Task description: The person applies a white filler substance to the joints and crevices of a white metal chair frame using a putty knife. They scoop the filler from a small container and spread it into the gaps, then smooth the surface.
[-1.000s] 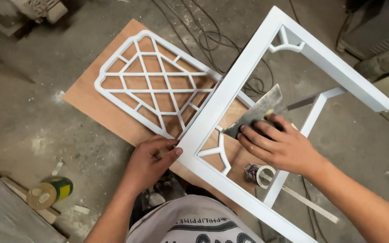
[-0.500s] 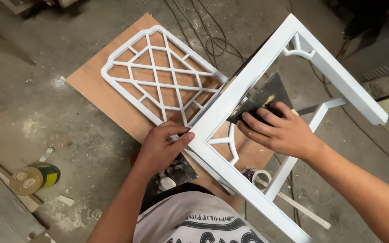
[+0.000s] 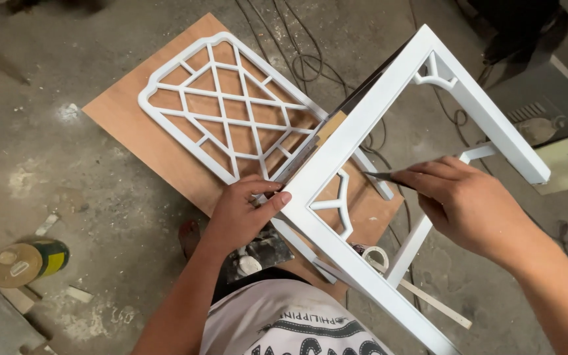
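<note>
Grey, dusty concrete floor [image 3: 47, 151] everywhere, under all of it. Brown wooden board [image 3: 133, 125] flat on that floor, under the back end of the white chair frame [image 3: 363, 118]. White chair frame lying tipped over in the middle, lattice back [image 3: 231, 105] flat on the board, seat rails and legs sticking up and out toward the right. Black cables [image 3: 310, 66] curled on the floor just beyond the frame's far side. Right hand [image 3: 468, 204] beside the frame's open seat square, fingers pinched together on a thin, dark flat blade [image 3: 379, 176], looks like a scraper, tip pointing at the white rail. Left hand [image 3: 244, 210] pressed on the frame's near corner, fingers bent and thumb laid along the rail, holding it steady. Round can with a yellow and green side [image 3: 24, 261] lying on the floor, well to the left of the frame. Small roll of tape [image 3: 376, 255] on the floor just under the frame's lower rail. Best to keep the left hand pushing down hard so nothing wobbles. Best to keep the blade low and flat, with light strokes along the rail, so no white paint gets gouged. Best to keep fingers behind the blade edge.
</note>
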